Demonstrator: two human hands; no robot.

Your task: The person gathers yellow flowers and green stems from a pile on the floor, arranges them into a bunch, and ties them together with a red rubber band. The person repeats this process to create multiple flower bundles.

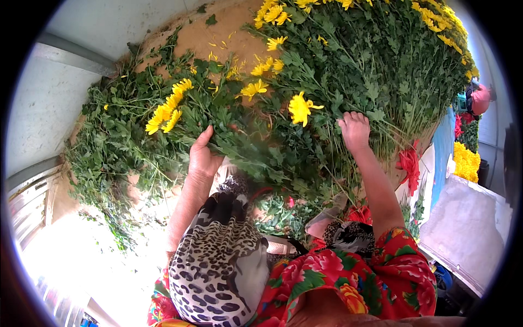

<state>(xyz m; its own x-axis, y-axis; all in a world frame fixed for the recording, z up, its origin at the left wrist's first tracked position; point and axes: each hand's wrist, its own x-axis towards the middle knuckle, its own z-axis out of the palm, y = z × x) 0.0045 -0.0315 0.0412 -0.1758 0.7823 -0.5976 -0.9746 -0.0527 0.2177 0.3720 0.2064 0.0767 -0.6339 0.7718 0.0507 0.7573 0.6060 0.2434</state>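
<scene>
My left hand point(204, 157) holds a bunch of leafy chrysanthemum stems, thumb on top. The bunch's yellow flower heads point(169, 108) lie stacked in a slanting row beyond the thumb. Farther right, my right hand point(354, 130) has its fingers curled over green stems at the near side of a big chrysanthemum pile point(367, 69). Its fingertips are partly hidden among leaves. A single yellow chrysanthemum bloom point(301, 108), face up, is between my hands, left of my right hand. Leafy stems stretch across my lap below it, partly blurred.
Loose leaves and stems point(118, 118) are heaped at the left by a pale wall point(94, 24). Yellow petals dot the brown ground point(216, 32). Red ties point(408, 163) hang at the right, near a white board point(466, 220). A person point(480, 98) is at the far right.
</scene>
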